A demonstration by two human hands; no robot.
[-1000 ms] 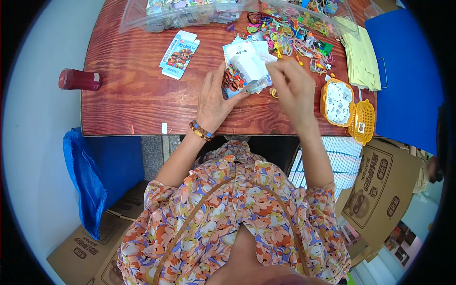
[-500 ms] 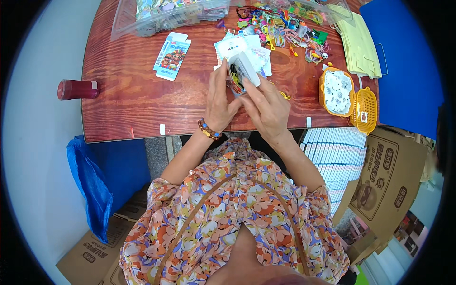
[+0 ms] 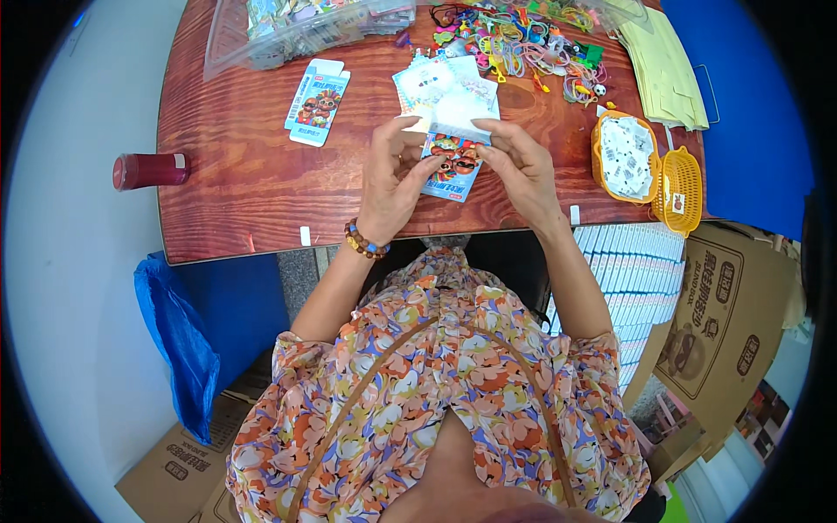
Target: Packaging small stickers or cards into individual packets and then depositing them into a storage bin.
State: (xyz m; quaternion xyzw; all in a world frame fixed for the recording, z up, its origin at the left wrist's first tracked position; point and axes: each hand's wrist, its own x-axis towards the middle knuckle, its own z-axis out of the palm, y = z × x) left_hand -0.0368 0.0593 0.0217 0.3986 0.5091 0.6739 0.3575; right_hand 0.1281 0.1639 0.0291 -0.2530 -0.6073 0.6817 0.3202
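Blue box [image 3: 452, 170] at the bench [image 3: 253, 187]
Left hand [image 3: 388, 181] and right hand [image 3: 523, 179] grasp its sides; pale cards [image 3: 434, 80] lie just beyond.

The person's left hand [image 3: 388, 183] and right hand [image 3: 525, 177] face each other, apart, each thumb [image 3: 418, 178] pointing inward below curved fingers [image 3: 507, 132]; behind the hands, the left forearm [image 3: 336, 283] and right forearm [image 3: 579, 283] slant outward.

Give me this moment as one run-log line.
left hand: holds blue box | right hand: holds same box | nearby: flat carton, trinket pile
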